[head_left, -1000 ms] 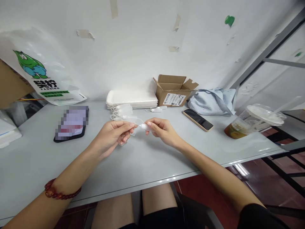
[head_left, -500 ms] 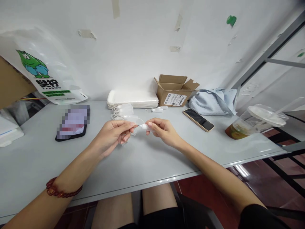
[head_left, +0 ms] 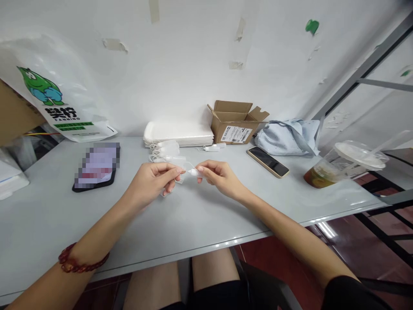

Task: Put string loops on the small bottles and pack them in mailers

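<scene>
My right hand [head_left: 217,175] pinches a small translucent plastic bottle with a white pointed cap [head_left: 192,172], most of it hidden behind the fingers. Facing it, my left hand [head_left: 161,177] is closed, thumb against fingertips, on the end of a thin white cord [head_left: 190,164] that curves over to the cap. What else those fingertips hold is too small to tell. Just beyond my left hand lie several similar bottles [head_left: 169,148] with looped white cords. Others partly show beneath the left fingers.
A stack of white sheets or pouches [head_left: 179,132] lies against the wall, beside an open cardboard box [head_left: 234,125]. More small bottles [head_left: 214,147] lie before the box. Phones [head_left: 268,161] rest at both sides. A pale blue cloth bag [head_left: 287,137] and drink cup [head_left: 322,172] stand right.
Both hands stay nearly in place, the fingertips still close together at the cap. The cord beside the cap shows slightly differently, and the whole view has shifted a little.
</scene>
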The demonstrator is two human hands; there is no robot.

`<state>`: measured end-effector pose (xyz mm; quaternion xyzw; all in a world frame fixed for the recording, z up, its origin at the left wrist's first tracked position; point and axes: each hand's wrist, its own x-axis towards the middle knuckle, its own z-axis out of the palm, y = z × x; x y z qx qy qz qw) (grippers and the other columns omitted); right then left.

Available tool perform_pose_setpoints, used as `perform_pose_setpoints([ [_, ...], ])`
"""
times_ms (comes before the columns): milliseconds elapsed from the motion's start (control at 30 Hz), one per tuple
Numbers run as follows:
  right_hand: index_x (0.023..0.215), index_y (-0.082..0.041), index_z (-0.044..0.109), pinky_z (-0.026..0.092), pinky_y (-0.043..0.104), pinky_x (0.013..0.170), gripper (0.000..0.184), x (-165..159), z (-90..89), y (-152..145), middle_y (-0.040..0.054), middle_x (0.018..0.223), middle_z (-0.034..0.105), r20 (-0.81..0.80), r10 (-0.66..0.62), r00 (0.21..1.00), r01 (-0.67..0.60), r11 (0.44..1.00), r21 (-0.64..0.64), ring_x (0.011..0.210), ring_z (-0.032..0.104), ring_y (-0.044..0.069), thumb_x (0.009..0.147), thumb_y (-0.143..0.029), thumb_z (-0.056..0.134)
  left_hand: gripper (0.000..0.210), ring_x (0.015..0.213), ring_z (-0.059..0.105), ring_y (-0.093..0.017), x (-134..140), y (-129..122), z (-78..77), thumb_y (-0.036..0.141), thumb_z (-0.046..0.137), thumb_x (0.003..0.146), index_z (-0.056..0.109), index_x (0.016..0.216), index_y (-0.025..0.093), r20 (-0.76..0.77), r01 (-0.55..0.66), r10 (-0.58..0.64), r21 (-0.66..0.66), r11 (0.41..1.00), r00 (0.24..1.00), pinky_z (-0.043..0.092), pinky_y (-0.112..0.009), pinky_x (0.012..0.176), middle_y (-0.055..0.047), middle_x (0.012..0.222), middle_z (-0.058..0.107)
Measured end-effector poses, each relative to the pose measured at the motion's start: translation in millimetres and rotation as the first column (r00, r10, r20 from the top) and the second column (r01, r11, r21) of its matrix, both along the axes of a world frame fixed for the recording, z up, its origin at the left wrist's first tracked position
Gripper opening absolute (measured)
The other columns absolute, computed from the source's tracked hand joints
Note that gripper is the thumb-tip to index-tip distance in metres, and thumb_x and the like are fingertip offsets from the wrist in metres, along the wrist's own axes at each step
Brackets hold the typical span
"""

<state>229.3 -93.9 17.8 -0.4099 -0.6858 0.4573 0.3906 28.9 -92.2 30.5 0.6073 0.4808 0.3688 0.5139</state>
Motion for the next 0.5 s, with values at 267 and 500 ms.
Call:
perform_pose_setpoints([
  [267,0.086,-0.014,0.062,0.028,0.022,0.050,0.029,-3.8,-2.4,-1.4,0.0002,0.065,0.059,0.046,-0.007,0.999,0.007,1.000,0.007,0.051,0.034,0.007,0.087,-0.040,0.051,0.023,0.042,0.044,-0.008,-3.0,1.1,-4.5,0.037,0.058,0.079,0.064,0.070,0.016,-0.171,0.075,-0.059,0.088,0.993,0.984,0.036,-0.022,0.045,0.004,0.044,0.051],
  [500,0.085,-0.014,0.062,0.029,0.022,0.050,0.030,-6.4,-8.5,-0.7,-0.0006,0.063,0.058,0.010,-0.018,1.000,0.018,1.000,0.012,0.052,0.037,0.007,0.087,-0.041,0.051,0.025,0.040,0.043,-0.008,-0.1,1.3,-5.2,0.036,0.056,0.080,0.061,0.066,0.016,-0.174,0.084,-0.068,0.090,0.992,0.982,0.036,-0.021,0.044,0.004,0.042,0.052],
])
